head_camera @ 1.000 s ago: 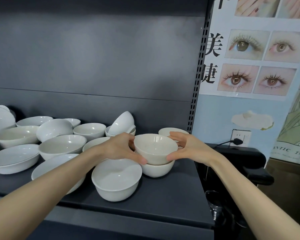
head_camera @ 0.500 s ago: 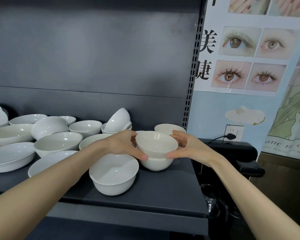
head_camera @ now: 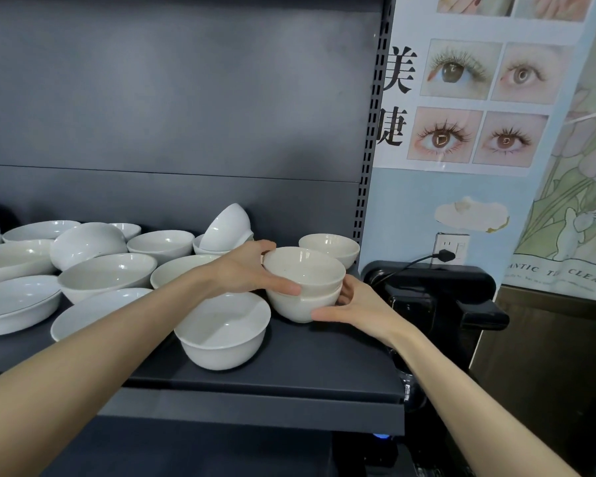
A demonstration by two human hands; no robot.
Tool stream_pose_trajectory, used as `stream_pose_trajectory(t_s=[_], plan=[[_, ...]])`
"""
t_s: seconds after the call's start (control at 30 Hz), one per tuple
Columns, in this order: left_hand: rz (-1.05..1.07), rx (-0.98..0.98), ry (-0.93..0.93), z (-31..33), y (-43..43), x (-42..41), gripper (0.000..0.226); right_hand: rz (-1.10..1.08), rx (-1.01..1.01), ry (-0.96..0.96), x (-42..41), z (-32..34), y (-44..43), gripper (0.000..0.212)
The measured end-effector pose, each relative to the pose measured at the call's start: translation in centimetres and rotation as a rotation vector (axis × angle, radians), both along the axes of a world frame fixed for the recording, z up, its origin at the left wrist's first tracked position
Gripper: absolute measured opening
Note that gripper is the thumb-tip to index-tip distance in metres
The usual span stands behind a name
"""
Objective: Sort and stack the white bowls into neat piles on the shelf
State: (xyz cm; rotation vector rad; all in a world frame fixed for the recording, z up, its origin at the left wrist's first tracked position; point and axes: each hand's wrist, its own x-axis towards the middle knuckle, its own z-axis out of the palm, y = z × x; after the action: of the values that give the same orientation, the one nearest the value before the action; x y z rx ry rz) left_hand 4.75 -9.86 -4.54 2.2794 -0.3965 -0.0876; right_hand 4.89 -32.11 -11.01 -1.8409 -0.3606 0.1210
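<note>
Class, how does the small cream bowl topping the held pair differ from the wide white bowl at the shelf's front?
The small cream bowl sits nested in a lower bowl; the wide white bowl stands alone on the shelf. The cream bowl is narrower and yellower; the white bowl broader and brighter. Both stand upright.

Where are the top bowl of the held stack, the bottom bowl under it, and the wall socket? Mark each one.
top bowl (head_camera: 303, 268), head view, inner wall
bottom bowl (head_camera: 291, 309), head view, outer side
wall socket (head_camera: 458, 244), head view, white faceplate
</note>
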Motion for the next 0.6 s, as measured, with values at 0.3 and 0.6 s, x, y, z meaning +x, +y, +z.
stream_pose_trajectory(t_s=[0.3,0.6], plan=[[-0.027,-0.060,-0.035,-0.8,0.6,0.7,0.089,-0.078,0.016,-0.029,-0.6,0.1,0.3,0.061],[-0.069,-0.170,-0.100,2.5,-0.4,2.2,0.041,-0.140,0.010,-0.113,-0.1,4.3,-0.8,0.062]])
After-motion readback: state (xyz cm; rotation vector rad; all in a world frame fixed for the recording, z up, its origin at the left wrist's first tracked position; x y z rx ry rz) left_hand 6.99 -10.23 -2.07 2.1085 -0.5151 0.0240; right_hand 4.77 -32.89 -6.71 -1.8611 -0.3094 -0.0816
